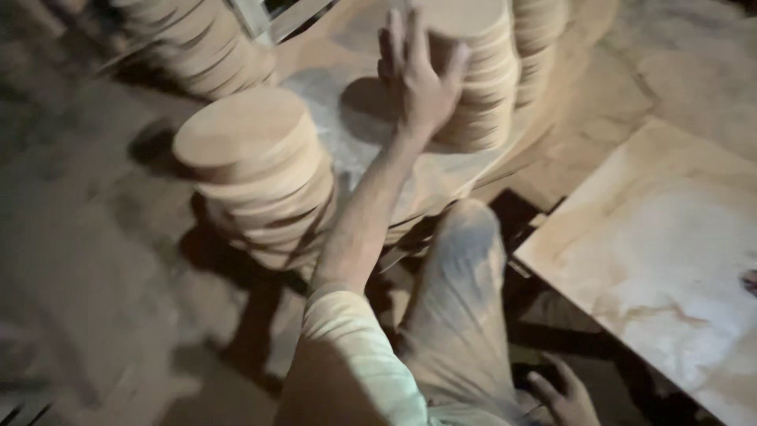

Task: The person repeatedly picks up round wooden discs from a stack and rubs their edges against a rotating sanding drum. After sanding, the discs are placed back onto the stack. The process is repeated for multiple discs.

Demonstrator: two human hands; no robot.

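Discs of pale wood, stacked in a column, stand at the far side of a low board. The left hand lies against the near side of that stack with fingers spread wide and flat, pressing it, not clasping anything. To steady or shift such a stack well, I judge the palm should push low and evenly, since a shove near the top could slide the upper discs off. The lean already seen in the layers suggests they slip easily.

The right hand hangs low by the knee, fingers loosely open, holding nothing that shows.

Four stacks can be counted: the touched one, a taller one just behind it, a near stack to the left, and a tilted one at top left. Motion blur makes the discs in each too smeared to count. One large pale sheet lies to the right, well apart from the stacks.
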